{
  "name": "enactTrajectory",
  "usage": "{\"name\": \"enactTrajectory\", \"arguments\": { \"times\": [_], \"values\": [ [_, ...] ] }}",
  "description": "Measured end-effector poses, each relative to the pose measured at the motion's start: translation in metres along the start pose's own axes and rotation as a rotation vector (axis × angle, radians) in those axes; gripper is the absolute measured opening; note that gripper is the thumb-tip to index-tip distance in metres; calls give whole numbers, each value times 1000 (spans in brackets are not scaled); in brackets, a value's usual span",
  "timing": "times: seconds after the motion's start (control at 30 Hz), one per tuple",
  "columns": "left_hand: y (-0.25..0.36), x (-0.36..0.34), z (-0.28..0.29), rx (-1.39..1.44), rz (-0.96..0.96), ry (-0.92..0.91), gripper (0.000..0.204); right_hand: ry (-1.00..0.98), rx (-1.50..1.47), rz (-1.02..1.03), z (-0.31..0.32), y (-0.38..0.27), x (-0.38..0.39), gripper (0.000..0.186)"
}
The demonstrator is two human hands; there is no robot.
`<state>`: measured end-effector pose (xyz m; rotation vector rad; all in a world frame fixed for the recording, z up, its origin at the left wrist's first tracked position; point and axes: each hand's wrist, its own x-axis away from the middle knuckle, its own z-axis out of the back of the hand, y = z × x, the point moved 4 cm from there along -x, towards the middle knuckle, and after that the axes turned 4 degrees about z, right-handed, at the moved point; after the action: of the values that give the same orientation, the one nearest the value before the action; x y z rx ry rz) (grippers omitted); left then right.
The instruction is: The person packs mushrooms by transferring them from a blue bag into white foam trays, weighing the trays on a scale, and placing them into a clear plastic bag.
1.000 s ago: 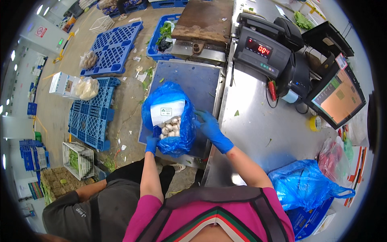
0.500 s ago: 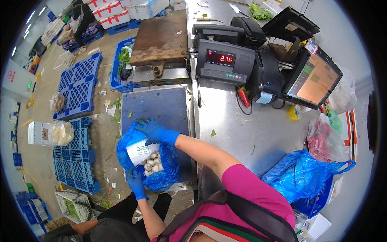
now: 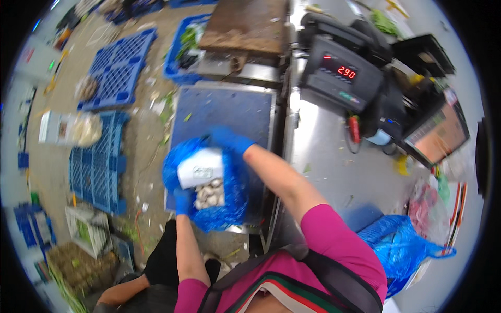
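A blue plastic bag [image 3: 232,203] of white mushrooms [image 3: 209,194] sits open on the blue scale platform [image 3: 224,104]. A white printed package [image 3: 201,166] lies on the mushrooms, toward the back of the bag. My left hand [image 3: 182,201], in a blue glove, grips the bag's left side. My right hand [image 3: 225,140], also gloved, has its blurred fingers closed at the bag's far rim.
Right, a steel counter [image 3: 323,193] carries scale displays [image 3: 339,73], screens [image 3: 433,130] and bagged goods [image 3: 396,245]. Behind are a rusty platform [image 3: 242,23] and a blue crate [image 3: 172,62]. Pallets [image 3: 112,68] lie left on the floor; a co-worker [image 3: 135,292] is at lower left.
My right hand has moved from the bag's right side to its far rim. The bag has shifted slightly left and down relative to the platform. The view has swung about, now blurred.
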<state>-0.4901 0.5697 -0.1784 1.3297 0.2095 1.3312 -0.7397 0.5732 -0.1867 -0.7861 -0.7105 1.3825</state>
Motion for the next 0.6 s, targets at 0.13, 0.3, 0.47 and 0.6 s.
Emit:
{"name": "enactTrajectory", "arguments": {
  "times": [0.13,0.3,0.47,0.6],
  "values": [
    [-26,2,2,134,-179,-98,22,131,21,-197,14,4,-3,28],
    [-51,58,25,534,79,-45,32,100,272,-358,9,39,23,24],
    [-2,106,67,788,84,127,36,64,590,-227,7,51,65,20],
    [29,116,103,814,-37,231,34,245,-778,-280,-60,20,122,19]
  ]
}}
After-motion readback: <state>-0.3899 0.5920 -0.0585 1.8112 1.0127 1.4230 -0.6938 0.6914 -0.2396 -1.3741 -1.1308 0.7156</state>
